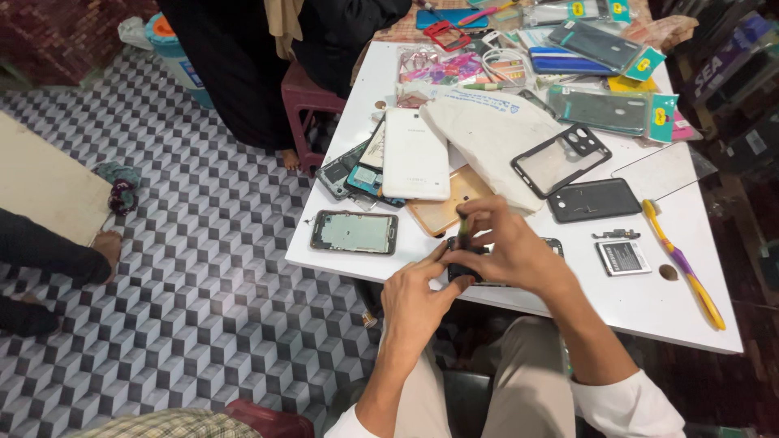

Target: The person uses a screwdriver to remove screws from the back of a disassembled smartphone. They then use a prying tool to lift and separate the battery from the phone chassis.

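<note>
Because the dark phone body point(471, 264) sits at the very near edge of the white desk point(649, 304), pinned there under the left hand point(418, 300), a slip of that hand could send it off the edge to the tiled floor point(203, 268); the left grip is closed on the phone's near-left corner, thumb and fingers pressing it flat. The right hand point(507, 243) is curled shut around a thin dark-green tool point(462, 229), probably a small screwdriver, though blur makes that uncertain; its tip points down onto the phone's far-left part. If the tool skids, it could scratch the board or jab the left thumb just beside it. Small loose parts lie to the right, a battery point(622, 257), a little connector strip point(616, 234) and a round brown piece point(669, 272); a sweep of the right forearm could knock them away. Further left, a stripped phone frame point(355, 232) also lies close to the desk's left edge; a pile of phones and covers point(414, 162) crowds the far side, leaving little working room.
</note>
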